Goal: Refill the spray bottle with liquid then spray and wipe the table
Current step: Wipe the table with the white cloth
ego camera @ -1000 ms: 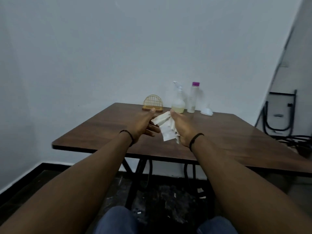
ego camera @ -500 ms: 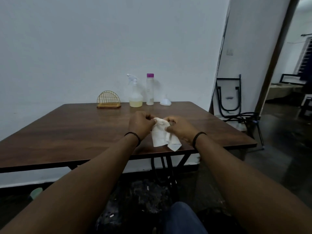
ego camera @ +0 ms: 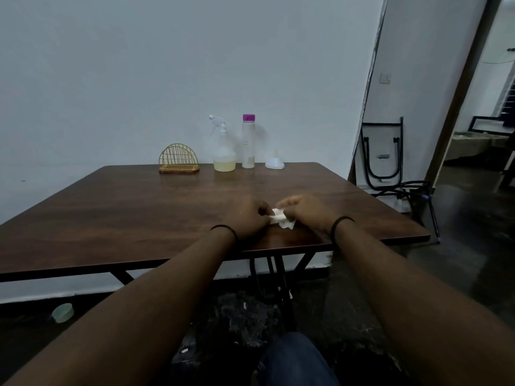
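Both hands down near front edge of table [ego camera: 139, 207], bunched together over small white tissue [ego camera: 280, 218]. Left hand [ego camera: 248, 218] fingers curled, pinching one end; right hand [ego camera: 305, 211] pinching other end, pretty blurry tbh. Tissue wadded up, sitting on wood between them. Spray bottle [ego camera: 223, 151] upright at far edge by wall, yellowish liquid low inside. Purple-capped bottle [ego camera: 248, 142] just beside it, white funnel [ego camera: 274, 162] next, gold wire holder [ego camera: 178, 160] off to left.

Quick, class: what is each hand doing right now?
Left hand: fingers curled, gripping the white tissue.
Right hand: pinching the same tissue.
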